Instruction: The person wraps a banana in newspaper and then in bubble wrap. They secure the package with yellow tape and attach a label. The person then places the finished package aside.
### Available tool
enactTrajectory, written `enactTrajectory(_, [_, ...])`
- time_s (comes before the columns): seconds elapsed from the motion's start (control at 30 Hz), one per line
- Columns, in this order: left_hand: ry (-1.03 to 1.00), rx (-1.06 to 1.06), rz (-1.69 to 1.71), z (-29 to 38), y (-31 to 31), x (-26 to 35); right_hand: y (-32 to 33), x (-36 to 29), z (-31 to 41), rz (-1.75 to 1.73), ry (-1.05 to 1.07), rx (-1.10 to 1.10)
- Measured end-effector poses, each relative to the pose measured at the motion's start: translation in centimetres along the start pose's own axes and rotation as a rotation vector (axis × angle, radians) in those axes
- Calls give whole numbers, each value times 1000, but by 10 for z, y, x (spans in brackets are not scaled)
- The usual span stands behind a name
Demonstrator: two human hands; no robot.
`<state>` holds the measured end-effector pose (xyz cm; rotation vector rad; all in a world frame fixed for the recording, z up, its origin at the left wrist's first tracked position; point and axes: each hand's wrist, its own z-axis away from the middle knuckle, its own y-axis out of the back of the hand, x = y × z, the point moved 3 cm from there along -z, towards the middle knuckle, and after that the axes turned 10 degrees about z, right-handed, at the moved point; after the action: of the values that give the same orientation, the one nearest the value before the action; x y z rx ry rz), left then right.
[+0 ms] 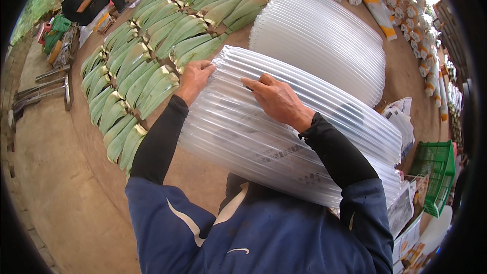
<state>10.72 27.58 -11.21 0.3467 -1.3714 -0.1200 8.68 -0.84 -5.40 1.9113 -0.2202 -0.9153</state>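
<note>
A clear, ribbed sheet of air-column plastic packaging (236,121) lies across in front of me, tilted up on the right. Pinched between the fingers and thumb of my left hand (196,80) is the sheet's upper left edge. Above the ribs near that edge is my right hand (281,101), index finger stretched out to the left. A small dark object (249,88) shows under its fingers; most of it is hidden, and I cannot tell what it is. Printed paper shows faintly through the plastic. Just beyond lies a second stack of the same ribbed packaging (315,42).
Rows of thick green leaves, apparently aloe (152,80), cover the ground at left. Plastic-wrapped bundles with orange tape (371,3) are piled far right. A green crate (433,175) and newspapers (403,209) sit at right. A seated person (89,3) and a metal frame (49,87) are at left.
</note>
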Motion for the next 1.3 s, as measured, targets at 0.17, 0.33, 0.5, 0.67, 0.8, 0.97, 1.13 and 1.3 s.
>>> enactTrajectory(0.17, [-48, 22, 47, 5, -6, 10, -7, 2, -5, 33, -3, -42])
enactTrajectory(0.33, [-104, 39, 35, 8, -6, 16, -11, -1, -13, 60, -50, -153])
enactTrajectory(0.5, [-176, 50, -99, 5, -5, 18, -12, -3, -12, 125, -78, -81])
enactTrajectory(0.67, [-225, 110, -198, 9, -7, 27, 7, -1, 10, 127, -127, -99])
enactTrajectory(0.8, [-265, 129, -265, 7, -7, 21, 20, 12, 44, 250, -150, -95])
enactTrajectory(0.97, [-347, 182, -260, 6, -5, 16, 37, 26, 85, 310, -182, -97])
enactTrajectory(1.13, [-295, 168, -378, 5, -8, 18, 60, 36, 125, 366, -275, -155])
enactTrajectory(1.3, [-370, 159, -718, 7, -14, 23, 86, 57, 176, 408, -361, -182])
